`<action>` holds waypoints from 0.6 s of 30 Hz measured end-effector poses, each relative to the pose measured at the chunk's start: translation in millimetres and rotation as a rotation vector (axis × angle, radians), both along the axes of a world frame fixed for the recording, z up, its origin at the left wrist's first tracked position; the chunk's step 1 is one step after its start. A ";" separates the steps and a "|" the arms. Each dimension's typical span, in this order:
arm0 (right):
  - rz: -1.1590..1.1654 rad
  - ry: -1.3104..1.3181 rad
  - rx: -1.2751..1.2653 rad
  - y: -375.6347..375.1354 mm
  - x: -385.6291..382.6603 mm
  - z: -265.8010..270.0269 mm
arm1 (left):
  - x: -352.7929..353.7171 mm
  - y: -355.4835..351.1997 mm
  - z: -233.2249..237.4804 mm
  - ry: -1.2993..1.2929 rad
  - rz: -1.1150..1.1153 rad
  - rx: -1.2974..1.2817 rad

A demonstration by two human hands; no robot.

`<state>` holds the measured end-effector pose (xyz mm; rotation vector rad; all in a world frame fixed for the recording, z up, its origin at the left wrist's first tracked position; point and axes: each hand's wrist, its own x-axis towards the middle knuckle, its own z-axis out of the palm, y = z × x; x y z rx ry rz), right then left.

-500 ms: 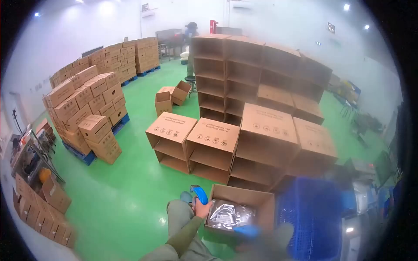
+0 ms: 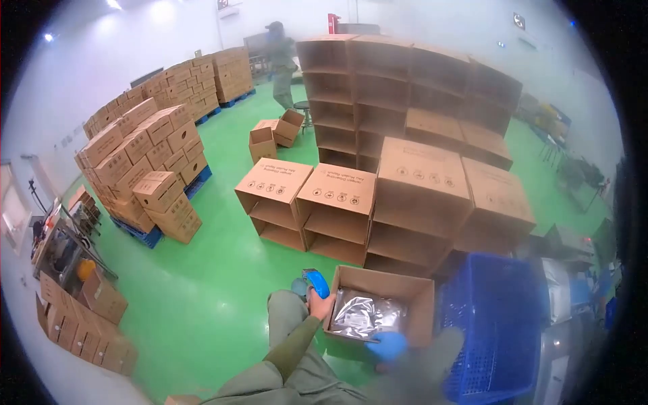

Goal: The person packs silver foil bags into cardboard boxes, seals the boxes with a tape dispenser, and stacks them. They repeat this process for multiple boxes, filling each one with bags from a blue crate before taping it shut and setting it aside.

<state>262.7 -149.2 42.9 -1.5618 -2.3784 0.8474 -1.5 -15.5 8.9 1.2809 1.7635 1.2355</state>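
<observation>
My left hand (image 2: 322, 305) is closed round a blue hand-held tape dispenser (image 2: 316, 283), beside the left wall of an open cardboard box (image 2: 420, 310). Inside that box lie shiny silver foil bags (image 2: 356, 316). My right hand (image 2: 387, 346), in a blue glove, is at the box's near right rim, close to the bags. Its fingers are blurred, so whether it grips the rim does not show.
To the right stands a large blue plastic crate (image 2: 496, 270). Cardboard boxes (image 2: 337, 185) on their sides form shelves ahead. Stacked cartons (image 2: 145, 158) rest on blue pallets at left. A person (image 2: 282, 64) stands in the background near a stool (image 2: 303, 106).
The view has shifted, with the scene sitting slightly higher and the left side further right. My gloved right hand shows more fully at the box's rim. The distant person has come out from behind the shelves.
</observation>
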 end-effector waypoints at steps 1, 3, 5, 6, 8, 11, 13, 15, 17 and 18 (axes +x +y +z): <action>-0.127 -0.041 -0.028 -5.9 -12.9 40.7 | -0.3 -0.3 0.5 -0.018 -0.010 0.025; -0.220 -0.074 -0.059 -8.3 -18.0 57.2 | -2.1 0.5 -4.3 -0.029 -0.019 0.045; -0.247 -0.055 -0.045 -8.2 -20.2 52.8 | -3.7 0.8 -3.3 -0.085 -0.041 0.054; -0.277 -0.041 -0.032 -10.7 -21.3 53.6 | -1.7 -3.1 1.8 -0.079 -0.041 0.045; -0.224 -0.088 -0.050 -2.2 -17.1 48.5 | 1.9 -6.4 18.3 -0.021 0.015 0.106; -0.176 -0.206 -0.041 11.7 -24.0 49.2 | -11.1 0.6 -6.3 -0.057 0.087 0.123; -0.203 -0.151 -0.044 8.2 -20.3 61.1 | 0.2 -14.7 32.8 -0.058 0.264 0.134; -0.292 -0.070 0.138 0.5 -12.4 32.5 | 0.1 -16.4 54.4 -0.441 0.076 0.093; -0.375 0.008 -0.035 -52.7 -34.1 54.7 | -3.4 -7.1 67.9 -0.631 0.185 -0.161; -0.419 0.029 -0.038 -88.5 -40.1 48.9 | -8.8 -3.6 71.5 -0.664 0.211 -0.199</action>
